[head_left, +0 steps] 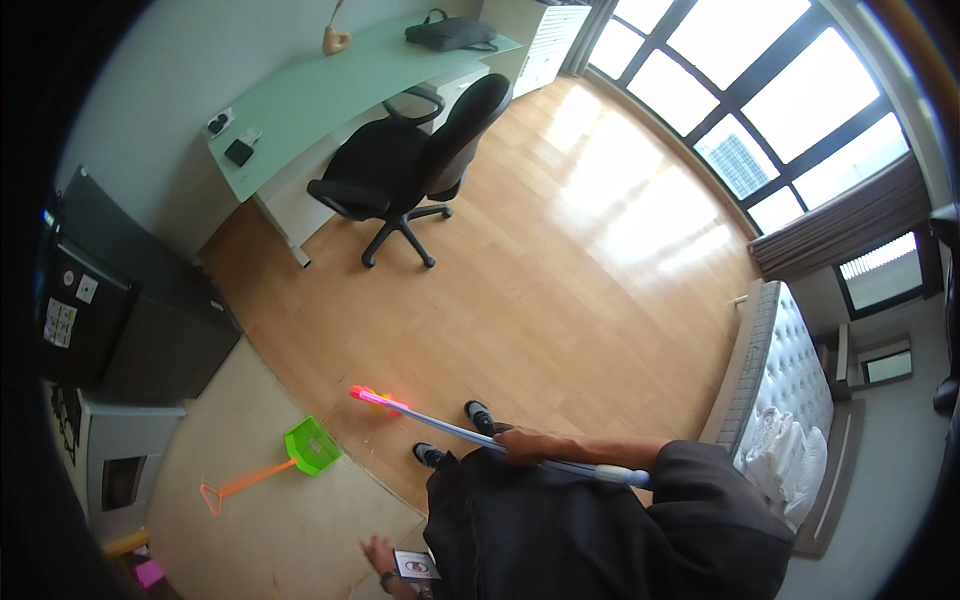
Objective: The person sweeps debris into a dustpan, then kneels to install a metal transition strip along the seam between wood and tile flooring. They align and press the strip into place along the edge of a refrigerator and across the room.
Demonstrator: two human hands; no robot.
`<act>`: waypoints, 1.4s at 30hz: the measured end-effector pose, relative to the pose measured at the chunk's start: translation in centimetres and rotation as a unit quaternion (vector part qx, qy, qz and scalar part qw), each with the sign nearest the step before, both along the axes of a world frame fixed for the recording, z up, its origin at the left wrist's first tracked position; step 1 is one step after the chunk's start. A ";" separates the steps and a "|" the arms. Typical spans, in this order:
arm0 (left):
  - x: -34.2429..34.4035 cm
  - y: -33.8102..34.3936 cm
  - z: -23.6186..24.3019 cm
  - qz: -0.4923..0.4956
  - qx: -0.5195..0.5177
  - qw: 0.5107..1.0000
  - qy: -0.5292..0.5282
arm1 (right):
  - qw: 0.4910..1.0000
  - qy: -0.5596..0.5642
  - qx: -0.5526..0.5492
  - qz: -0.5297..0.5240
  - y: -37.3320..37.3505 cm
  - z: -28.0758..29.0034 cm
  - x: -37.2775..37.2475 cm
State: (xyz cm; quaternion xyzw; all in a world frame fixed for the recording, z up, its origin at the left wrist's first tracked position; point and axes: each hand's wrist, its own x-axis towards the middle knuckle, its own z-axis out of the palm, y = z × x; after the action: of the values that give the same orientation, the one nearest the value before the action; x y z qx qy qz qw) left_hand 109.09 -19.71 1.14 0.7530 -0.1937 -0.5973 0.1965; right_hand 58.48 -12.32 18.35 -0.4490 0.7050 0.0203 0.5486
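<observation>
My right hand (525, 445) is wrapped round the pale blue pole of a broom (450, 428). The pole slants across my front, its rear end beside my right arm. At its far end is a pink head, with blurred red and yellow bristles over the wood floor in front of my shoes. My left hand (380, 556) hangs low at my left side, fingers apart and holding nothing, a dark band at the wrist. Next to it dangles a badge card (416, 565). A green dustpan (313, 446) with a long orange handle lies on the beige floor ahead of that hand.
A black office chair (395, 165) stands by a green glass-topped desk (300, 95) bearing a dark bag (450, 34). Along the left are a dark fridge (165, 320) and a white appliance (125, 470). A bare mattress (790, 350) with bundled white bedding (780, 450) is at right.
</observation>
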 end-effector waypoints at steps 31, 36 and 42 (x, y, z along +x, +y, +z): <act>-30.0 3.5 13.6 -0.378 0.069 0.902 -0.196 | 0.900 0.379 0.026 -0.213 -8.2 -21.5 -71.6; -29.8 5.9 13.3 -0.170 0.182 0.940 -0.235 | 0.885 0.429 0.003 0.183 -10.0 -21.0 -59.9; -26.1 6.8 9.8 -0.390 -0.017 0.915 -0.100 | 0.812 0.407 -0.191 0.374 -9.2 -12.3 -36.9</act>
State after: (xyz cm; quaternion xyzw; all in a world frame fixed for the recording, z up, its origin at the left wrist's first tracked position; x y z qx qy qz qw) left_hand 82.99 -12.91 10.95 0.6698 -0.5009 -0.5449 -0.0600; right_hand 21.55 -21.57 6.06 -0.7242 0.6314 0.2695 0.0654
